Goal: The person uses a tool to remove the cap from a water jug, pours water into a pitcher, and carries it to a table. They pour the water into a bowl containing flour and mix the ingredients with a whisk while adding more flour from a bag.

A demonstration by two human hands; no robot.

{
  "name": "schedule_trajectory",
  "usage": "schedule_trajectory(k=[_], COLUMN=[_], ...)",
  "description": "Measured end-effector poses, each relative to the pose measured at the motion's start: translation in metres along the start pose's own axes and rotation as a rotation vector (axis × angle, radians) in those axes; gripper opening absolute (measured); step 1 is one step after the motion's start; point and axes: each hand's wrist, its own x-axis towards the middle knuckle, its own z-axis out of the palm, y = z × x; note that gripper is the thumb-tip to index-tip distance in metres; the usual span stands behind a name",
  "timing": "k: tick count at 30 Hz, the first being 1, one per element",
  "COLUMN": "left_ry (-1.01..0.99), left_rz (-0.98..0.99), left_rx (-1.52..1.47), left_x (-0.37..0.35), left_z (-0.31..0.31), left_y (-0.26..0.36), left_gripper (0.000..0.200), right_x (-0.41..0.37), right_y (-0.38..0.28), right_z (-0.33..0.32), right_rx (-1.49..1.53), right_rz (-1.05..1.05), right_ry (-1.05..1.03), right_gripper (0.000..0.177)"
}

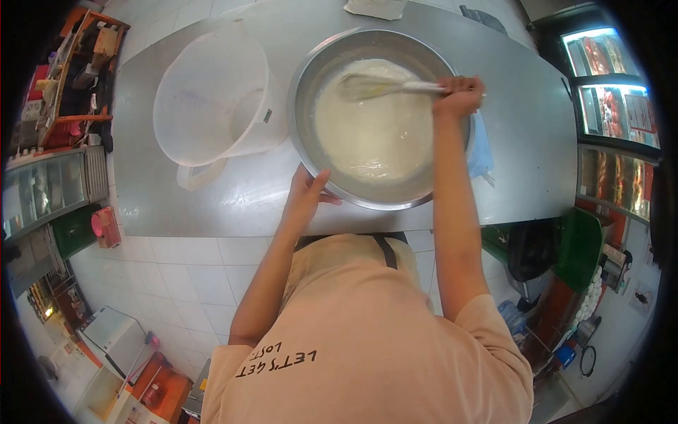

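Observation:
A wide metal mixing bowl [308, 145] stands on the steel table, holding a pale, creamy liquid [374, 138]. My right hand [460, 96] is closed round the handle of a whisk [417, 87], whose wire head dips into the liquid at the bowl's far side. The wires look blurred. At the near left rim, my left hand [308, 196] grips the bowl, thumb against the outer edge and fingers partly hidden beneath it.
Left of the bowl is a large translucent plastic pitcher [272, 131] with its handle toward me. A blue cloth or bag [481, 152] lies right of the bowl. The steel table [526, 141] has a pale object [376, 8] at its far edge. Lit display fridges [614, 106] stand at right.

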Motion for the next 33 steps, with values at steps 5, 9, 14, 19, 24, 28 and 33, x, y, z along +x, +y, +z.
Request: schedule_trajectory(k=[5, 9, 14, 19, 24, 28, 33], left_ry=[0.021, 0.001, -0.001, -0.012, 0.007, -0.001, -0.005], left_rz=[-0.034, -0.012, 0.014, -0.014, 0.01, -0.021, -0.018], left_rx=[0.023, 0.002, 0.017, 0.013, 0.004, 0.009, 0.036], left_x=[0.003, 0.002, 0.003, 0.002, 0.005, 0.003, 0.004], left_z=[-0.002, -0.002, -0.001, -0.001, -0.004, -0.002, -0.001], left_y=[-0.004, -0.005, -0.004, -0.001, -0.01, -0.002, 0.001], left_gripper=[0.041, 0.041, 0.041, 0.041, 0.042, 0.043, 0.042], right_x=[-0.023, 0.013, 0.025, -0.032, 0.017, 0.046, -0.026], right_y=[-0.054, -0.101, -0.015, -0.02, -0.093, -0.043, -0.001], right_z=[-0.05, -0.039, -0.007, -0.019, -0.031, -0.007, -0.013], right_rx=[-0.269, -0.338, -0.039, -0.084, -0.301, -0.218, -0.025], right_rz=[0.211, -0.038, -0.047, 0.314, 0.053, -0.194, 0.281], right_ry=[-0.027, -0.042, 0.042, -0.157, -0.038, 0.058, -0.063], right_gripper=[0.037, 0.036, 0.033, 0.034, 0.034, 0.034, 0.033])
